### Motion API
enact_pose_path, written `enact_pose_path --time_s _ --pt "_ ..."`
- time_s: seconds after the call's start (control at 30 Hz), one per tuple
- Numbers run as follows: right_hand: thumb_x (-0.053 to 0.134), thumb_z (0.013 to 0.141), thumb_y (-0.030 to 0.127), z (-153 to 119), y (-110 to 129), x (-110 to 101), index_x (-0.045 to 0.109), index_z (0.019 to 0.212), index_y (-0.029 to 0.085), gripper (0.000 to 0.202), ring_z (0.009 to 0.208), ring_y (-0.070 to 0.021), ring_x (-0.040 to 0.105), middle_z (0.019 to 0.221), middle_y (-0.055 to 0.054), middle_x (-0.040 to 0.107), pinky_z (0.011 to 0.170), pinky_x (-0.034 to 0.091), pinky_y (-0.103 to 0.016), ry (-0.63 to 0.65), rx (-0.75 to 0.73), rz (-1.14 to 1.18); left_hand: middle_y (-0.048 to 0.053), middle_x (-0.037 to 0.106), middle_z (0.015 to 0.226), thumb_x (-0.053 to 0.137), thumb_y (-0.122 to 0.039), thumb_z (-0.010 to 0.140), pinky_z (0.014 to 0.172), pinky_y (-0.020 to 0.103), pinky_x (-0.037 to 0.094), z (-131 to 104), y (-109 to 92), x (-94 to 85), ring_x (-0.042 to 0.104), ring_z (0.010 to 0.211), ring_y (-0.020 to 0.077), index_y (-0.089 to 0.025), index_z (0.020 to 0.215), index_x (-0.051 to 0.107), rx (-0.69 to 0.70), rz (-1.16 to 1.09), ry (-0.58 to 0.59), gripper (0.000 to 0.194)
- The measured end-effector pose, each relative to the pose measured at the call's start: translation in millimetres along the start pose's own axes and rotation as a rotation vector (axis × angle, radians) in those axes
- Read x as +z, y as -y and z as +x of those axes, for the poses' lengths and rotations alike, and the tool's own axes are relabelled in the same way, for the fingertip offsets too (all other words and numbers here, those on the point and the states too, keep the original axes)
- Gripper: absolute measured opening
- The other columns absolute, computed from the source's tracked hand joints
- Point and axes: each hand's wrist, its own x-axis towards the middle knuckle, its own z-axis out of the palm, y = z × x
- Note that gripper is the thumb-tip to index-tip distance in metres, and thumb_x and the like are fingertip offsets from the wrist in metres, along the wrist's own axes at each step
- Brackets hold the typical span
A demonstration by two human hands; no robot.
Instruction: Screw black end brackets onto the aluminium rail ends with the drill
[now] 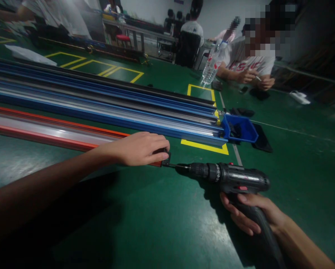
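My left hand is closed over the right end of a long red-orange metal profile lying on the green table. A small black end piece sits at that end, partly covered by my fingers. My right hand grips the handle of a black cordless drill, held level and pointing left. Its long thin bit reaches to the black end piece, and its tip appears to touch it. Whether a screw is there is too small to tell.
Several blue and black profiles lie side by side behind the red one. At their right end stands a blue bin with small dark parts, beside a dark flat object. Plastic bottles stand farther back, near a seated person across the table.
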Motion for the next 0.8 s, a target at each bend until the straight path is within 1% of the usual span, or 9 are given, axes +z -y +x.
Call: enact_pose_path --time_s 0.2,0.53,0.8 --pt "0.061 0.1 0.033 -0.1 -0.6 -0.2 0.072 0.112 0.007 0.03 0.041 -0.0024 0.052 0.082 -0.006 0.069 0.051 0.056 -0.018 -0.001 -0.015 -0.006 0.004 0.068 0.108 0.041 -0.046 0.107 0.085 0.032 0.042 -0.4 -0.9 -0.6 0.062 0.099 0.0205 -0.022 0.11 0.064 -0.006 -0.008 0.002 0.033" --pt "0.065 0.098 0.034 0.5 -0.3 -0.2 0.072 0.111 0.008 0.03 0.04 -0.0025 0.05 0.082 -0.004 0.068 0.049 0.054 -0.019 -0.015 0.002 -0.019 0.004 0.068 0.107 0.042 -0.045 0.106 0.084 0.032 0.043 -0.2 -0.5 -0.5 0.063 0.098 0.0209 -0.022 0.109 0.065 -0.009 -0.005 -0.003 0.033" --pt "0.062 0.099 0.034 -0.4 -1.2 -1.9 0.072 0.112 0.009 0.03 0.041 -0.0024 0.05 0.082 -0.005 0.068 0.05 0.054 -0.018 -0.008 -0.006 -0.017 0.004 0.068 0.107 0.042 -0.045 0.106 0.084 0.033 0.043 -0.4 -1.0 -0.7 0.063 0.097 0.0207 -0.022 0.109 0.065 0.0 -0.012 -0.01 0.034"
